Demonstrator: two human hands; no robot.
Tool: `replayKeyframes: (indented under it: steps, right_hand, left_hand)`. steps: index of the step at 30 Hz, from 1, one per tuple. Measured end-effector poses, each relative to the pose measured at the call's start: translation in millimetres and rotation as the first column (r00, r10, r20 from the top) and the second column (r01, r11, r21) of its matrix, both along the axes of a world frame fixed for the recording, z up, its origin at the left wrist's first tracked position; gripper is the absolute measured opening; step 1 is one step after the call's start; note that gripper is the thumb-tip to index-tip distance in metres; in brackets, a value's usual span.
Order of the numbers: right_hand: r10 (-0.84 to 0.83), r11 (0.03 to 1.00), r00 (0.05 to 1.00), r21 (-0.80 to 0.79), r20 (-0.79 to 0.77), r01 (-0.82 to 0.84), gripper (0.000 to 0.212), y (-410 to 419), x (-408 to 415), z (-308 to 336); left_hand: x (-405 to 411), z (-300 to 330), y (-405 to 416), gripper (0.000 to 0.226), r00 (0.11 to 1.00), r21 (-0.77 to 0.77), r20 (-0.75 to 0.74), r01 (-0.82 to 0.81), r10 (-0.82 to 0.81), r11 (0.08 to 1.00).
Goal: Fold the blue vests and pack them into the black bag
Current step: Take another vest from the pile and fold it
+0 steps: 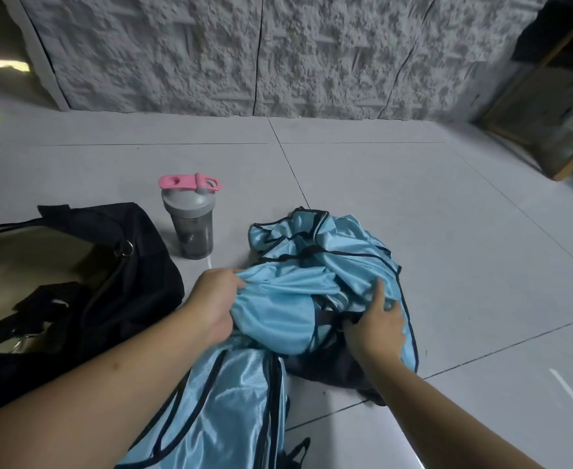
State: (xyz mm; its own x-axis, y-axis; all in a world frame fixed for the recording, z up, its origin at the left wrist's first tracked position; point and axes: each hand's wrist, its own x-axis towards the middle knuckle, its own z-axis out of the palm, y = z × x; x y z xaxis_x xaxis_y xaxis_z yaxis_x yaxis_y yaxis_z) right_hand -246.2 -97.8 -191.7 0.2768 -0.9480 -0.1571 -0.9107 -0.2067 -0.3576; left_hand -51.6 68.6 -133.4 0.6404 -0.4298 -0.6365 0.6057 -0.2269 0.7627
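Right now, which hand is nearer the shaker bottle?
Left. The left hand grips the vest pile's edge just below the shaker bottle; the right hand is across the pile.

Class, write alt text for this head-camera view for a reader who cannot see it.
Two hands, left hand and right hand, grip a crumpled pile of blue vests on a tiled floor. An open black bag and a pink-lidded bottle sit left.

Crumpled shiny blue vests with black trim heap on the floor tiles, beside the open black bag at left.
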Motion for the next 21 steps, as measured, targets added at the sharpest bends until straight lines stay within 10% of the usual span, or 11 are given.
replayKeyframes:
  steps: [7, 13, 21]
  right_hand:
    - [0.095, 0.991, 0.993, -0.102, 0.075, -0.087, 0.024, -21.0, -2.7, -5.7]
    - [0.504, 0.864, 0.785, -0.207, 0.360, -0.459, 0.031, 21.4, 14.9, 24.0]
    - [0.842, 0.435, 0.335, -0.164, 0.423, -0.885, 0.015, 108.8, 28.9, 40.8]
  left_hand:
    - [-5.2, -1.9, 1.7, 0.026, 0.909, 0.164, 0.142, 0.369, -0.393, 0.915]
    - [-10.0, 6.2, -9.0, 0.074, 0.641, 0.630, 0.457, 0.256, -0.617, 0.733]
    - [-10.7, -3.1, -8.3, 0.078, 0.944, 0.257, 0.044, 0.307, -0.328, 0.917]
